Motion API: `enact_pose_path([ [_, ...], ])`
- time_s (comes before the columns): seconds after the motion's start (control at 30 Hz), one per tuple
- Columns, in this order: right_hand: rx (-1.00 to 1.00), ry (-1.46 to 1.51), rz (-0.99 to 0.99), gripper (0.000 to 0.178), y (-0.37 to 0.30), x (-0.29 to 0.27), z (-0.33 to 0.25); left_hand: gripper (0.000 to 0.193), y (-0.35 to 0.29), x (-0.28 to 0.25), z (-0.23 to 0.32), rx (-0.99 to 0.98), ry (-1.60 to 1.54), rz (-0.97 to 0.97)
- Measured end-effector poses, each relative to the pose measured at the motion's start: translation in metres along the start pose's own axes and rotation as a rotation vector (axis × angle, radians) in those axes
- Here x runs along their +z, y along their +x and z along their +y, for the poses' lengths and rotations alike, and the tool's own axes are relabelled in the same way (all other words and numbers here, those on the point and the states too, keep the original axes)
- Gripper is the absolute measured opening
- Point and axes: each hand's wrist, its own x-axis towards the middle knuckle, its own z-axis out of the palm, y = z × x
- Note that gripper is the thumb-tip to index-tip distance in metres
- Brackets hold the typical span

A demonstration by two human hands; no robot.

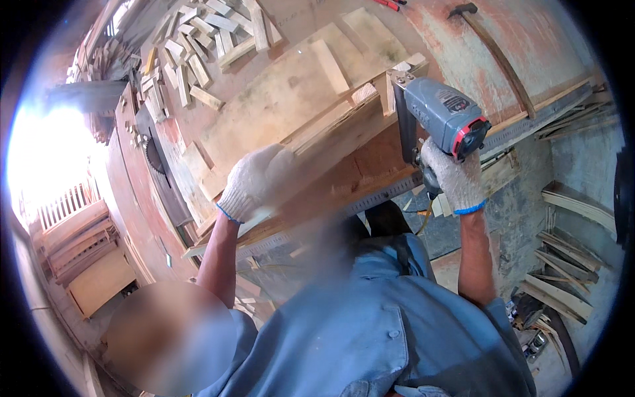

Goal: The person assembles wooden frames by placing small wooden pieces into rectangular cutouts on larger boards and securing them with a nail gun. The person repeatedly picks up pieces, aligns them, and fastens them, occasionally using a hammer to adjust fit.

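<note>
Right hand [453, 175]: gloved fingers curled around the grip of the nailer [440, 109]; I cannot tell how the trigger finger lies. Left hand [258, 175]: laid at the left part of the rail [347, 134], fingertips blurred, so I cannot tell whether they pinch or merely press. Both gloves are white with blue cuffs. The nailer stands at the rail's right end, its nose close to the wood; contact I cannot confirm. The rail lies on the bench [436, 33], near the edge, where a metal rule [380, 196] runs. Farther out I note a hammer [493, 47] at upper right, loose offcuts [198, 71] at upper left and, at left, 1 toothed saw blade [153, 155].

Sound practice here, in my judgement: steady the rail with the left hand, set the nose square and firm before firing, and keep the left fingers well clear of the nail's path. Writing: the nailer bears a dark label whose small print I cannot read; the rule shows fine graduations.
</note>
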Motion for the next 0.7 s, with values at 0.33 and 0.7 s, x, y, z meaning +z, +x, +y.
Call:
enact_pose_path([
  [0.33, 0.082, 0.215, 0.005, 0.023, -0.002, 0.007, 0.008, 0.040, -0.001, 0.009, -0.003, 0.121, 0.054, 0.072],
  [0.7, 0.103, 0.134, 0.013, 0.017, -0.003, 0.005, 0.004, 0.040, -0.001, 0.015, -0.016, 0.078, -0.016, 0.071],
])
